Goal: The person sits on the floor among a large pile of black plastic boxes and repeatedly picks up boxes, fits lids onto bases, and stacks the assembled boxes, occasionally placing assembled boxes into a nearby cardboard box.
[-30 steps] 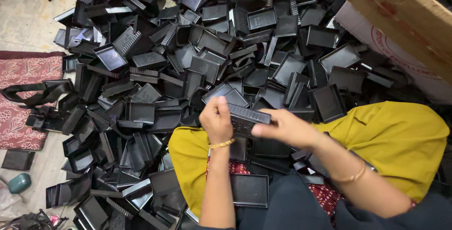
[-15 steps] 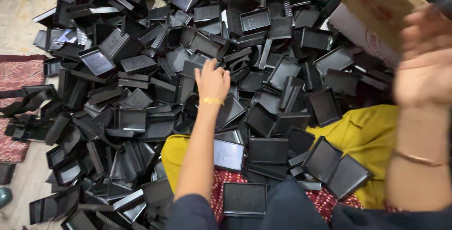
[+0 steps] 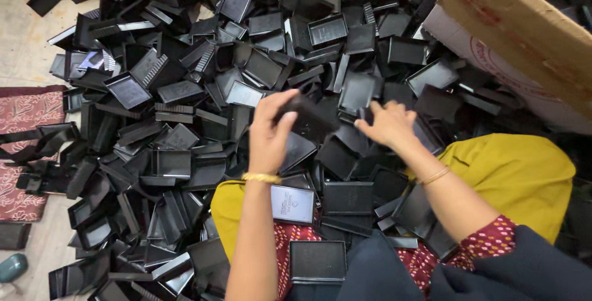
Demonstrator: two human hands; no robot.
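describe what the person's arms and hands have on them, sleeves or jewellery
Both forearms are bare. The left hand has a thin gold bangle at the wrist, and the right hand has a similar slim gold bangle. A dark red sleeve with small light dots shows on the right upper arm. No rings can be made out.

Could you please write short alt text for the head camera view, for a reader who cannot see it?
Seen from above, a person's left hand grips a black plastic tray piece while the right hand reaches into a big heap of similar black trays on the floor. More trays lie on the yellow cloth across the lap, and a cardboard box sits at upper right.
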